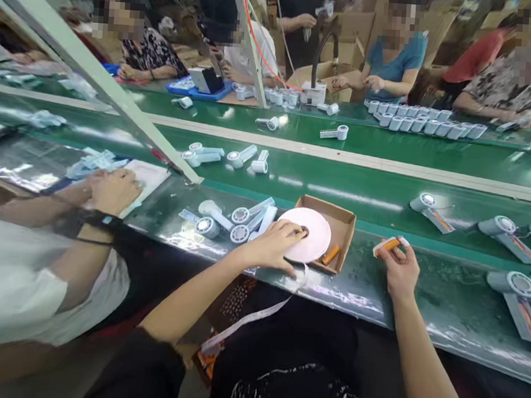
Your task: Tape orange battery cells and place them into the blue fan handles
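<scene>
My left hand point(275, 246) rests with fingers spread on a white tape roll point(318, 233), its fingertips near the roll's centre hole. The roll leans over the left part of a shallow cardboard box point(345, 241), where an orange battery point(330, 255) lies. A loose strip of tape point(257, 315) hangs from the roll towards my lap. My right hand point(399, 269), right of the box, pinches an orange battery point(388, 246) with a white strip along it. Several pale blue handheld fans point(240, 232) lie left of the roll.
A green conveyor point(303, 177) runs across, carrying more fans point(243, 156). Open fan bodies point(520, 292) lie at the right. A slanted metal post point(130, 111) stands at the left, beside a co-worker's hands point(115, 191). Other people sit across the line.
</scene>
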The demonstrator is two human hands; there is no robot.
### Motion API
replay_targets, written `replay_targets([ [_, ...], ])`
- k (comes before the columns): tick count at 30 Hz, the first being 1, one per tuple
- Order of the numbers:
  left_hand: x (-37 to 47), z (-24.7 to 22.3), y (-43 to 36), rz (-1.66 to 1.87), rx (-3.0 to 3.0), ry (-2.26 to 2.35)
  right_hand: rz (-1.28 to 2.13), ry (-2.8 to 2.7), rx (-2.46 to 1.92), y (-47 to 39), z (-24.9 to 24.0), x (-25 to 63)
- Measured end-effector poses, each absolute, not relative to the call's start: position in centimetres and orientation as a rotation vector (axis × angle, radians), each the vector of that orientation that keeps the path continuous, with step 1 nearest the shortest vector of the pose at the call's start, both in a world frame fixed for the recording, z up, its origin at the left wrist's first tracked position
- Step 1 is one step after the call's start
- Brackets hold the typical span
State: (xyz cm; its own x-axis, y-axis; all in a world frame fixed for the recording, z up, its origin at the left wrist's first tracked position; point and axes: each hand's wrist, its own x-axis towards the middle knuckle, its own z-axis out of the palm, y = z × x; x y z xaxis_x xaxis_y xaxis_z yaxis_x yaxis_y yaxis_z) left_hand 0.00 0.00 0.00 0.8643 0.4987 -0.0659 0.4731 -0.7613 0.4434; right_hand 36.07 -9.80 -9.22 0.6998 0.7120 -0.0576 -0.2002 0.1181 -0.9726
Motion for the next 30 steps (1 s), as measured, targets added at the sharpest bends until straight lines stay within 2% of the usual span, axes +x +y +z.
replay_targets([
  [4,-6.5,-0.4,0.1,0.309,2.584,1.322,0.571,-0.509,-1.316,-10.0,-9.5,36.9],
  [6,-8.1,-1.7,-0.6,0.233,2.572,1.674,0.511,-0.524,-1.34,-10.0,-9.8,37.2],
  [8,-8.4,-3.4,-1.7,0.136,2.577,1.838,0.48,-0.523,-1.37,-9.9,-9.9,37.3],
  [11,-7.2,-5.9,-3.2,0.221,2.618,1.827,0.469,-0.509,-1.402,-9.5,-10.0,37.3],
  [15,-5.9,-7.7,-5.2,0.709,2.648,1.628,0.449,-0.514,-1.411,-9.2,-10.1,37.1],
  [18,-6.6,-5.6,-4.8,1.088,2.634,1.574,0.464,-0.493,-1.401,-9.5,-9.9,37.2],
  [20,-7.0,-2.5,-1.6,1.175,2.727,1.487,0.466,-0.498,-1.378,-9.6,-9.2,37.4],
  [22,-6.0,0.8,4.5,1.003,2.893,1.292,0.452,-0.558,-1.346,-9.1,-7.7,37.6],
  [25,-0.4,3.0,15.9,0.274,3.039,0.901,0.426,-0.729,-1.292,-6.0,-4.4,37.5],
  [27,5.1,2.2,22.0,-0.202,3.036,0.805,0.444,-0.848,-1.245,-2.4,-2.5,37.0],
  [30,11.4,-0.7,26.4,-0.371,3.002,0.756,0.564,-0.959,-1.189,4.0,-1.6,35.8],
])
